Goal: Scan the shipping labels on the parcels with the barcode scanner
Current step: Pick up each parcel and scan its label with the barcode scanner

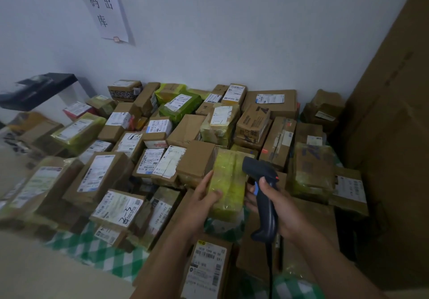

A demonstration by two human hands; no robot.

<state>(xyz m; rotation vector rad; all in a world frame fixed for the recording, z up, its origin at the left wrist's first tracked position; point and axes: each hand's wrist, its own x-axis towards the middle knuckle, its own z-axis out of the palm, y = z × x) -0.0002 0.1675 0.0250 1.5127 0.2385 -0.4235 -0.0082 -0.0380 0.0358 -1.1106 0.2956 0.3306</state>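
Observation:
A parcel wrapped in yellow-green tape (228, 182) lies lifted between my two hands at the middle of the pile. My left hand (204, 194) grips its left side, thumb on top. No shipping label shows on its upper face. My right hand (271, 196) holds the dark barcode scanner (264, 196) by its handle, index finger at the blue trigger, while its other fingers touch the parcel's right edge. The scanner's head points up and to the left over the parcel. Its cable hangs down toward me.
Many cardboard parcels with white labels (116, 208) cover a table with a green checked cloth (97, 252). A labelled box (206, 268) sits close in front of me. A tall cardboard sheet (390, 113) stands at the right. A paper sign (102, 3) hangs on the wall.

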